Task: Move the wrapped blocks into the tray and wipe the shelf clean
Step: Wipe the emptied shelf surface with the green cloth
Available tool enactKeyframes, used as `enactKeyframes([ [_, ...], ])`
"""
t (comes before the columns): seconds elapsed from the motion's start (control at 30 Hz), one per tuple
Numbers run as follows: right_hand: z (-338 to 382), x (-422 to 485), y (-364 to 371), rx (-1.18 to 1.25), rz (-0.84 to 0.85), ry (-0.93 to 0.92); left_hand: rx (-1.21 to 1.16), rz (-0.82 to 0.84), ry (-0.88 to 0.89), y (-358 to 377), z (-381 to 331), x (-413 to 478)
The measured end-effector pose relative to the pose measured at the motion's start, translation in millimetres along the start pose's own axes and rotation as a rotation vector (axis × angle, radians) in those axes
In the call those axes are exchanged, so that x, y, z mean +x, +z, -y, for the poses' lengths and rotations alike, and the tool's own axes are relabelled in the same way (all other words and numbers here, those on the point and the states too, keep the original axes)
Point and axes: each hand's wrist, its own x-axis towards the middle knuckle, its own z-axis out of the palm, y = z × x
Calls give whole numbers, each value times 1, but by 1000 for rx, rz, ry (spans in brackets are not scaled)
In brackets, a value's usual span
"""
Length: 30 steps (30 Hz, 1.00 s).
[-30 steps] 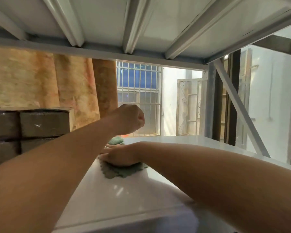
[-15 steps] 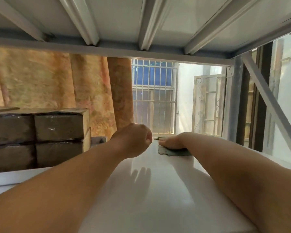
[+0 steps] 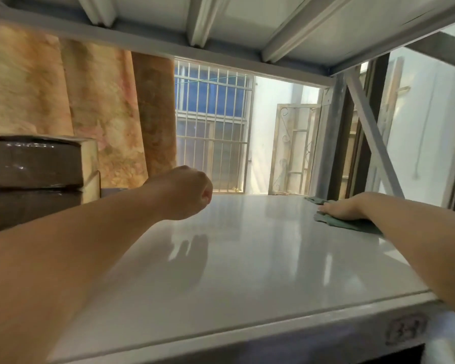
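- The right hand (image 3: 342,207) lies flat with straight fingers and presses a green cloth (image 3: 352,224) on the far right part of the white shelf (image 3: 247,258).
- The left hand (image 3: 184,193) is a closed fist with nothing in it, held above the middle of the shelf.
- The wrapped blocks (image 3: 34,166) are stacked at the left, well apart from both hands.
- A slanted metal brace (image 3: 371,137) stands just beyond the cloth.
- Behind the shelf are a barred window (image 3: 210,127) and an orange curtain (image 3: 103,114).
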Motion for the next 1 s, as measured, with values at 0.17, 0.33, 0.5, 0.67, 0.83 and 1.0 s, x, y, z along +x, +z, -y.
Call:
enactKeyframes([
  [0.17,-11,-9,6,57,-11,0,29,50,41,4,-9,1],
  [0.33,-24,-37,11,157,33,6,-26,48,99,6,-22,0],
  [0.5,-33,-68,19,233,33,-3,-55,58,164,10,-33,-3],
  [0.67,-43,-93,27,276,24,-97,-112,112,241,5,-53,-8],
  [0.83,-55,-114,39,274,-12,-157,-172,81,318,-4,-74,-15],
  [1.0,-62,-131,50,362,-45,-150,-177,66,366,-9,-84,-21],
])
